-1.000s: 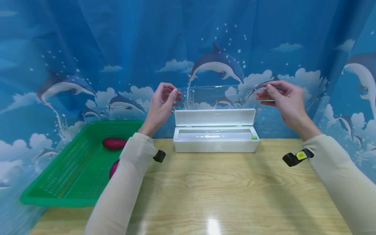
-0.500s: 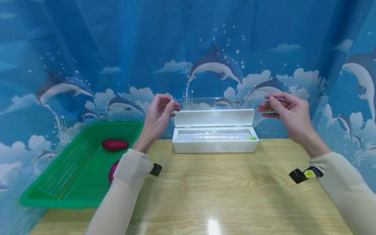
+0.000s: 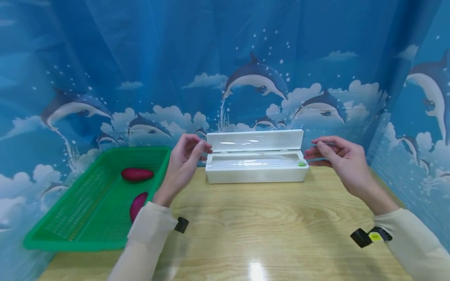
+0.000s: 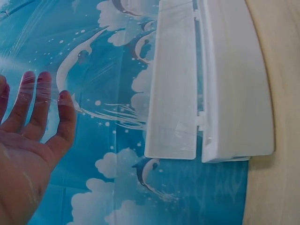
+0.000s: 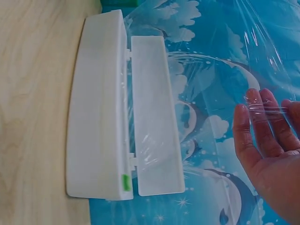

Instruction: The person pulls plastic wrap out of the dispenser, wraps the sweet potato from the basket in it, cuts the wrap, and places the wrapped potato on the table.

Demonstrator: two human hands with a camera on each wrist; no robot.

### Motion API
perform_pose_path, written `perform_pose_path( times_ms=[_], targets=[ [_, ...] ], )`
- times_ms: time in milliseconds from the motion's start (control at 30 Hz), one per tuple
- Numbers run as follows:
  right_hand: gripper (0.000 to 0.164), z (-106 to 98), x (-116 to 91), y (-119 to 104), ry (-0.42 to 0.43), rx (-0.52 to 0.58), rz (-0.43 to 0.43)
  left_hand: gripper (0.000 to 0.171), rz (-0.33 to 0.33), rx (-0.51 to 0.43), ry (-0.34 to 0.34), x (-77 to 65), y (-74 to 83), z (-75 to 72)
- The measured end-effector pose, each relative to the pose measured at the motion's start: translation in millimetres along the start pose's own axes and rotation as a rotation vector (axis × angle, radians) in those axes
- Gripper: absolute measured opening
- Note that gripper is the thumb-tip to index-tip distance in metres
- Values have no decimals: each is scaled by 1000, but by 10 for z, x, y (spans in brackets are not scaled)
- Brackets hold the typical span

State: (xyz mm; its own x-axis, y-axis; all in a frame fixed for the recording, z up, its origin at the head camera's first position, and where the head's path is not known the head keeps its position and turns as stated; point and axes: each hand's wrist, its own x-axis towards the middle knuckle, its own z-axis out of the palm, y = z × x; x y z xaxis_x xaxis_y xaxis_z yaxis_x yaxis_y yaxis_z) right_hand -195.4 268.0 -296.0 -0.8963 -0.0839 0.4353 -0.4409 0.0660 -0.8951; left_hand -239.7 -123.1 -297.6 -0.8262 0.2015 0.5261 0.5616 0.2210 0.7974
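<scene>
Here we see glossy, crinkled clear film (image 5: 263,46) pinched by left hand (image 3: 184,160) and right hand (image 3: 346,162), stretched between them near the smooth, oblong white box (image 3: 256,175) on the wood-grained desk (image 3: 263,218).

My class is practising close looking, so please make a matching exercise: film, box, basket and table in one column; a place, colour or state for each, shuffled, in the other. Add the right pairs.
1. film
2. box
3. basket
4. table

A. pale, with a wood grain
B. green, left of the box
C. clear, held by the left hand and right hand
D. white, standing open

Pairs: 1-C; 2-D; 3-B; 4-A
</scene>
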Motion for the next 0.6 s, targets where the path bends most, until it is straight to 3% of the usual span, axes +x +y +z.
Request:
perform_pose_path(
  times_ms=[300, 600],
  targets=[
    [21, 26, -264, 201, -58, 5, 67, 18, -44, -45, -89, -254, -72, -35],
    [20, 15, -465, 436, -83, -12, 183, 13, -118, -16, -190, -474, -212, 4]
  ],
)
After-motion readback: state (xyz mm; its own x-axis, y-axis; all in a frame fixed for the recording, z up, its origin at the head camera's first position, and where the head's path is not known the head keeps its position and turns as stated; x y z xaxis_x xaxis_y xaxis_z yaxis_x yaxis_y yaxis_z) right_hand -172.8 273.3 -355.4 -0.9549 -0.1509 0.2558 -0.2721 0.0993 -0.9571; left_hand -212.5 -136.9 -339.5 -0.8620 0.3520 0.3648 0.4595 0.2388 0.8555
